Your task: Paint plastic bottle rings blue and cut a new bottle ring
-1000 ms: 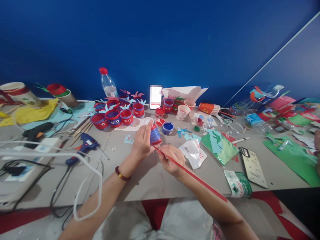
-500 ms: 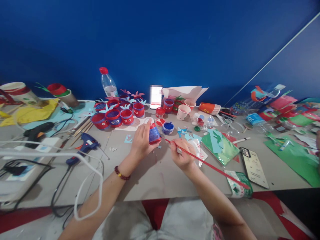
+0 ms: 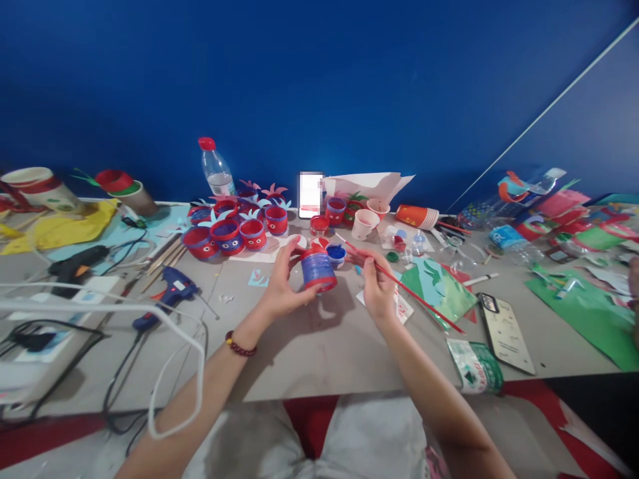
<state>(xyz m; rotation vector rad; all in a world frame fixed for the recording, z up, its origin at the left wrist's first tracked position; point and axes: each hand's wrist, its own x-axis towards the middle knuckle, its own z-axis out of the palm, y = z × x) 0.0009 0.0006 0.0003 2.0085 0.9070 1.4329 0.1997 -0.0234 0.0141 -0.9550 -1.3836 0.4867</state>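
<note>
My left hand (image 3: 283, 278) is closed around a paper cup (image 3: 318, 270) painted red with a wide blue-purple band, its side turned toward me. In my right hand (image 3: 378, 287) is a long red paintbrush (image 3: 414, 296), pinched between thumb and fingers, its tip up and to the left. Just behind the cup stands an open jar of blue paint (image 3: 336, 254). A jar of red paint (image 3: 319, 225) sits farther back. Several painted cups with googly eyes and paper leaves (image 3: 229, 236) are grouped to the left.
A blue glue gun (image 3: 170, 293) with its cable lies at left, near a power strip (image 3: 60, 346). A plastic bottle (image 3: 216, 169) stands at the back. Unpainted cups (image 3: 365, 225) are behind my right hand. A phone (image 3: 506, 334), a green packet (image 3: 475, 366) and green paper (image 3: 582, 319) lie at right.
My left hand has turned the cup so its blue band faces me more fully. My right hand has drawn away to the right with the paintbrush, whose tip now points up near the jars.
</note>
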